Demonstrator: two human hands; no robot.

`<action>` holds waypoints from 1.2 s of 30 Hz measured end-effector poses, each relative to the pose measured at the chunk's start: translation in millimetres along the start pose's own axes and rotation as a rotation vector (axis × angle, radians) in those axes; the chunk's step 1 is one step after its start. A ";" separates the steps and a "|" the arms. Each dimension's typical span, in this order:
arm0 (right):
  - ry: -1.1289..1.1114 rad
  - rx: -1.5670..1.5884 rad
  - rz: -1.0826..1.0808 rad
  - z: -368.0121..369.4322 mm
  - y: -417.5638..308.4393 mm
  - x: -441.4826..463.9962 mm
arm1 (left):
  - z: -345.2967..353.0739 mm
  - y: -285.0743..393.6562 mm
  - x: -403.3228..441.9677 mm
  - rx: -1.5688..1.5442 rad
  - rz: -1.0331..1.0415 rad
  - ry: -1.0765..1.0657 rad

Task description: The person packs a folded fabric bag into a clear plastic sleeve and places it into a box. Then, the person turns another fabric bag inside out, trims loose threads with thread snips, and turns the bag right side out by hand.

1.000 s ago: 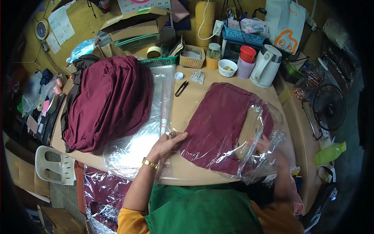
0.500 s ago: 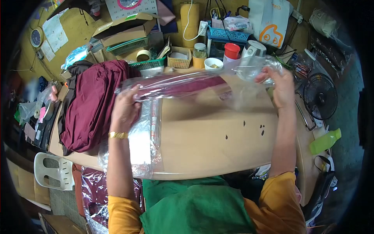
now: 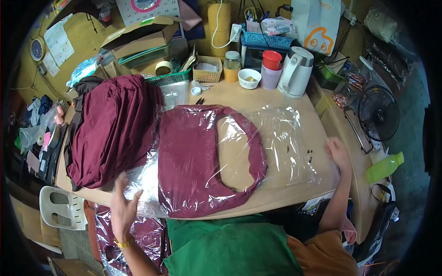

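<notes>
My left hand (image 3: 123, 202), fingers spread, was just left of the bag (image 3: 186, 156), which lay flat in its clear sleeve (image 3: 286, 145) on the table (image 3: 223, 94); whether my right hand (image 3: 338, 152) was closed I couldn't tell. The sleeve's creases, I judged, wanted light, flat palms.

A green apron (image 3: 230, 248), mustard-orange sleeves (image 3: 324, 255) and a slim gold-coloured wristband (image 3: 122, 244).

Your head-worn camera looks forward and down from above your green apron (image 3: 230, 248), close over the tabletop (image 3: 221, 94), its wide, dark-cornered view reaching the yellow wall (image 3: 90, 34) beyond.
</notes>
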State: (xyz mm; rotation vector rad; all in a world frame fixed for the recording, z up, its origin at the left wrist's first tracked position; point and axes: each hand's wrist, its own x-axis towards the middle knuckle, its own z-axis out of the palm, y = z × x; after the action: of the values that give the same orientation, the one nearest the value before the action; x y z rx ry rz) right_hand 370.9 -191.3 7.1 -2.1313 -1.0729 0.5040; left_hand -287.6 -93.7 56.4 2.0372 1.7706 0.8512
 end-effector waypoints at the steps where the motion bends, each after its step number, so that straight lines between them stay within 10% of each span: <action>1: -0.002 0.171 0.050 7.8 -25.9 12.4 | 5.0 10.5 13.3 0.019 0.051 0.109; 5: -0.191 0.280 -0.042 78.7 -124.6 58.2 | 79.4 68.6 77.3 0.058 0.389 -0.092; 9: -0.392 0.186 -0.201 148.8 -132.9 90.4 | 181.1 50.0 97.3 0.468 0.298 -0.096; 15: 0.529 0.016 -0.214 89.2 38.2 200.5 | 187.2 48.2 92.3 0.500 0.248 -0.099; 18: 0.189 0.344 0.316 56.1 -68.2 108.3 | 192.3 45.4 93.8 0.534 0.260 -0.084; 21: -0.173 0.248 0.348 83.7 -95.0 55.6 | 191.2 48.6 93.8 0.533 0.248 -0.107; 23: -0.718 0.012 -0.034 110.0 -70.9 51.9 | 188.7 52.1 93.8 0.540 0.220 -0.127; 27: -0.170 0.719 0.019 90.8 -1.0 89.1 | 190.4 51.1 93.7 0.529 0.225 -0.117; 33: -0.897 -0.050 0.032 76.6 -83.1 33.1 | 190.5 54.1 94.2 0.537 0.221 -0.117; 36: -0.946 0.386 -0.314 122.3 -101.2 28.8 | 191.0 52.8 93.4 0.541 0.235 -0.111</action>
State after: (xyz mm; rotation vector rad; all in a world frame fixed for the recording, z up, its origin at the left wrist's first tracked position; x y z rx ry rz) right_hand 259.0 -75.8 -4.5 -1.3161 -1.5944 1.4974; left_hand -123.2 15.1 -39.1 2.6095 1.8688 0.3166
